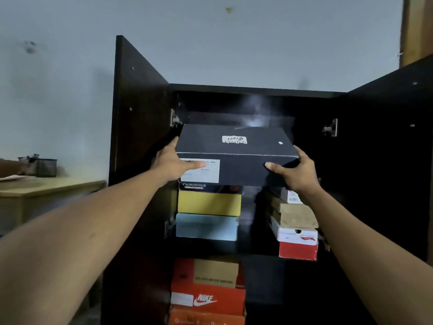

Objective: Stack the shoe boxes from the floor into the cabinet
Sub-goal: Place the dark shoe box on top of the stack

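Grip: left hand [171, 164] and right hand [297, 172] clamp opposite ends of the dark navy cardboard shoe box [234, 141], thumbs on its front face, the left one across the white label

Box is held level at the mouth of the tall black wooden cabinet [138, 113], upper compartment, above the left stack: yellow cardboard box [209, 204] on pale blue box [206, 227]. Can't tell if it touches the stack

Suggest: stay level, push straight back, square it over the yellow box, then let go. Left knuckles pass near the metal hinge [174, 119]. The brown cardboard boxes [293, 212] to the right sit skewed, likely easy to knock
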Demonstrator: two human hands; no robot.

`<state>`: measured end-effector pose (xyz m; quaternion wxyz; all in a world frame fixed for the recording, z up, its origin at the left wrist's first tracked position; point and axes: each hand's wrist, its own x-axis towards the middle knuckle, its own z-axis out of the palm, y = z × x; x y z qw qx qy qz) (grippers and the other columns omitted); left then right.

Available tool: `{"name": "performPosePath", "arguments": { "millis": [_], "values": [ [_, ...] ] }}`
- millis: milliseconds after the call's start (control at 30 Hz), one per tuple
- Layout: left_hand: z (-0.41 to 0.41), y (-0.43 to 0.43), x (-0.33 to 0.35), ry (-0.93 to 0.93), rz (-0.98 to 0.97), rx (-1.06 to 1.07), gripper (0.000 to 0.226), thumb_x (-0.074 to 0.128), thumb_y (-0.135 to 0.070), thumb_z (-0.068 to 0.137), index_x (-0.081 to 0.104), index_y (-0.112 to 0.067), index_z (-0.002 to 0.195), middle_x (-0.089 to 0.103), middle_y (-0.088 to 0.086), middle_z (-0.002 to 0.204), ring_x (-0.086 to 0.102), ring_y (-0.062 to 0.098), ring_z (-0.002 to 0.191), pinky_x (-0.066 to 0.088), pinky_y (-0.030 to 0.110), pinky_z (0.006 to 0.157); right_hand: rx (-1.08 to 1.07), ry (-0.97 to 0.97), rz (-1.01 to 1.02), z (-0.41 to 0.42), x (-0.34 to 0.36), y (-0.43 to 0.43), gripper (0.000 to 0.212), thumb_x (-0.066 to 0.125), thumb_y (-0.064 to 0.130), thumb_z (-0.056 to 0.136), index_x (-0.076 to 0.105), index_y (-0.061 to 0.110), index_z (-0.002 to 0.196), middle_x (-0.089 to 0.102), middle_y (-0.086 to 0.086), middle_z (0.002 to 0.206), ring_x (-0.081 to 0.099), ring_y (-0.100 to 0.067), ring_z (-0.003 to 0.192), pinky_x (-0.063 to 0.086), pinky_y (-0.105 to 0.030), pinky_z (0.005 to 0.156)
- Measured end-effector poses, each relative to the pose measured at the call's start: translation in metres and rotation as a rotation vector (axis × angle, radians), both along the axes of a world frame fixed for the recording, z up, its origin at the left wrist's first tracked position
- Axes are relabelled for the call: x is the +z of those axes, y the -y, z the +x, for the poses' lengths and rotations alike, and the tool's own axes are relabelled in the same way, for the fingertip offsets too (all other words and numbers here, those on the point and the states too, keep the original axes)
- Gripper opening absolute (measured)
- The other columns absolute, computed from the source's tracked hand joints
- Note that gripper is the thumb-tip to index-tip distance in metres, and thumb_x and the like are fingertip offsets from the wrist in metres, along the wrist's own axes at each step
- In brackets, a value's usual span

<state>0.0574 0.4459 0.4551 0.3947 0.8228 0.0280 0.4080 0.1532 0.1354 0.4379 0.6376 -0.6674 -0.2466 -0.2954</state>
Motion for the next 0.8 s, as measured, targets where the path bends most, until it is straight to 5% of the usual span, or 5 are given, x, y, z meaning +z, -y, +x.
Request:
{"name": "performPosePath", "arguments": {
  "millis": [133, 267, 400, 600, 800],
  "values": [
    [0.044, -0.008, 0.03, 0.095, -0.106, 0.024, 0.087, 0.092, -0.04, 0.062, 0.048, -0.031, 0.136, 0.066, -0.006, 0.112, 0.069, 0.023, 0.092, 0.059, 0.028, 0.053, -0.068, 0.059, 0.008, 0.052, 0.034, -0.021, 0.081, 0.095, 0.033, 0.054, 0.061, 0.024, 0.127, 0.071, 0.004, 0.113, 0.067, -0.015, 0.105, 0.054, -0.043, 0.098],
    [0.104, -0.031, 0.053, 0.215, -0.121, 0.081, 0.076, 0.092, -0.041, 0.062, 0.055, -0.027, 0.128, 0.069, -0.007, 0.109, 0.068, 0.018, 0.095, 0.059, 0.037, 0.083, -0.143, 0.099, 0.045, 0.104, 0.059, -0.052, 0.078, 0.094, 0.03, 0.062, 0.057, 0.019, 0.13, 0.067, 0.005, 0.113, 0.064, -0.013, 0.104, 0.052, -0.035, 0.097],
    [0.16, -0.052, 0.072, 0.288, -0.135, 0.071, 0.054, 0.085, -0.022, 0.076, 0.058, -0.018, 0.122, 0.066, -0.007, 0.103, 0.061, 0.013, 0.093, 0.046, 0.023, 0.082, -0.228, 0.119, 0.119, 0.152, 0.075, -0.083, 0.068, 0.089, 0.03, 0.07, 0.057, 0.014, 0.129, 0.067, 0.001, 0.115, 0.062, -0.014, 0.104, 0.05, -0.03, 0.093],
    [0.234, -0.074, 0.076, 0.233, -0.076, -0.03, 0.081, 0.086, -0.019, 0.064, 0.045, -0.023, 0.134, 0.065, -0.003, 0.12, 0.065, 0.017, 0.108, 0.052, 0.04, 0.099, -0.27, 0.088, 0.248, 0.217, 0.072, -0.113, 0.057, 0.084, 0.027, 0.077, 0.049, 0.014, 0.119, 0.059, 0.006, 0.093, 0.061, -0.02, 0.094, 0.051, -0.031, 0.081],
    [0.275, -0.088, 0.056, -0.02, 0.351, 0.119, 0.099, 0.079, -0.031, 0.081, 0.018, -0.01, 0.157, 0.014, 0.007, 0.164, 0.016, 0.022, 0.15, 0.015, 0.03, 0.12, -0.245, 0.192, -0.044, 0.269, 0.058, -0.138, 0.051, 0.08, 0.02, 0.079, 0.06, 0.01, 0.125, 0.063, -0.005, 0.112, 0.063, -0.019, 0.1, 0.05, -0.03, 0.095]
  ]
}}
